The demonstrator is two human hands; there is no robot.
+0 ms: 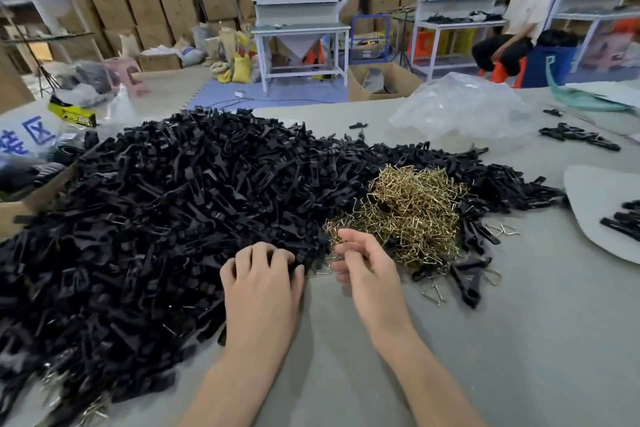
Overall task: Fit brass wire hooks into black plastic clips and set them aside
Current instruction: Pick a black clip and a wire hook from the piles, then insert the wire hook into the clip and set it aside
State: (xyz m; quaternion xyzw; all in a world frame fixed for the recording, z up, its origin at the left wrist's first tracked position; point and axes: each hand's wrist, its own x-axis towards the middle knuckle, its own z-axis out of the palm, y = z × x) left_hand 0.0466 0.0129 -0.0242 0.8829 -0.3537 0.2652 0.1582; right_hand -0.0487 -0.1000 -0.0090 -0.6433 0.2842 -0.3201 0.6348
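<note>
— Brass hooks [412,211] lie beside clips [173,218] on the counter [519,340]. Why?
— One pile per hand. The left hand [263,277] curls round a clip; the right hand [363,267], half-curled at hooks, hold unclear.

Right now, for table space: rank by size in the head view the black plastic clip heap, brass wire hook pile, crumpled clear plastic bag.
1. Black plastic clip heap
2. Brass wire hook pile, crumpled clear plastic bag: close, bag farther
</note>
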